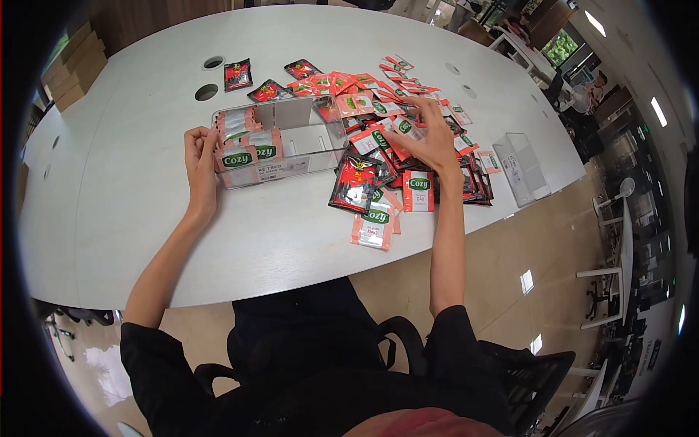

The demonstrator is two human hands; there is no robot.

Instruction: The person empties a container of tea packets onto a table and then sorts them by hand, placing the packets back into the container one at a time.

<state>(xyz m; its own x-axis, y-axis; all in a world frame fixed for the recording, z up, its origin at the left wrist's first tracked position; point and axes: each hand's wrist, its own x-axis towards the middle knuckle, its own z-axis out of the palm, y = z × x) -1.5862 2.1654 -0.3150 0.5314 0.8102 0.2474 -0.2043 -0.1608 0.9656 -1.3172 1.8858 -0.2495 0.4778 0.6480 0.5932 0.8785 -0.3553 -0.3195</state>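
My left hand (200, 164) is closed on the left end of a clear plastic box (306, 164). Pink Cozy tea sachets (237, 157) stand in rows in the box's left part, and its right part shows bare floor. Over a loose heap of sachets to the right is my right hand (435, 146), thumb and fingers apart. A Cozy sachet (403, 130) lies between them; no firm grip on it shows. The heap mixes pink Cozy sachets (418, 191) with black-and-red sachets (356, 182), some overlapping.
A second clear plastic box (520, 171) lies near the table's right edge. Several black-and-red sachets (237, 75) are scattered behind the first box, near round holes in the white table (131, 197). Cardboard boxes (76, 69) stand at the far left. Other people sit in the background.
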